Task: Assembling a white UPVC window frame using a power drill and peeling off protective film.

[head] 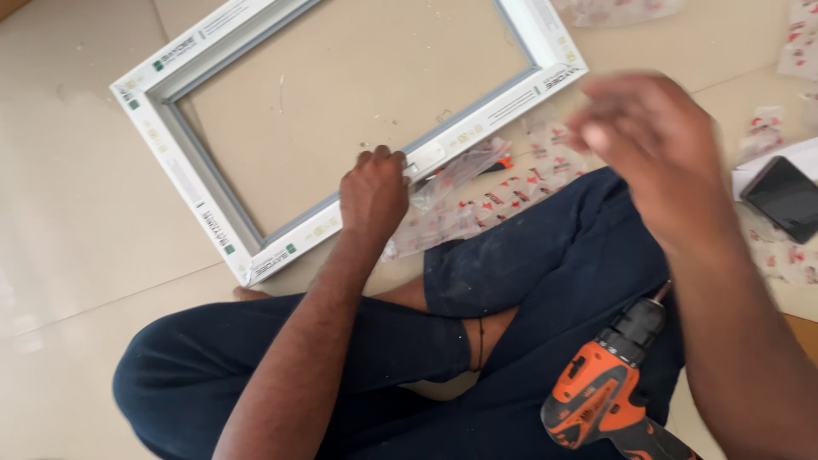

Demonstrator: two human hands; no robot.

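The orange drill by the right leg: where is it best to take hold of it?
Take the orange drill by its handle, coming from the lower right. The handle runs off the bottom edge there, while the bit points up-right toward the right hand, so that end is best avoided.

White window frame lies flat (floor, skewed).

Pale beige floor of large glossy tiles with thin joints, lit evenly by soft daylight, strewn at the right with clear plastic wrappers printed in red.
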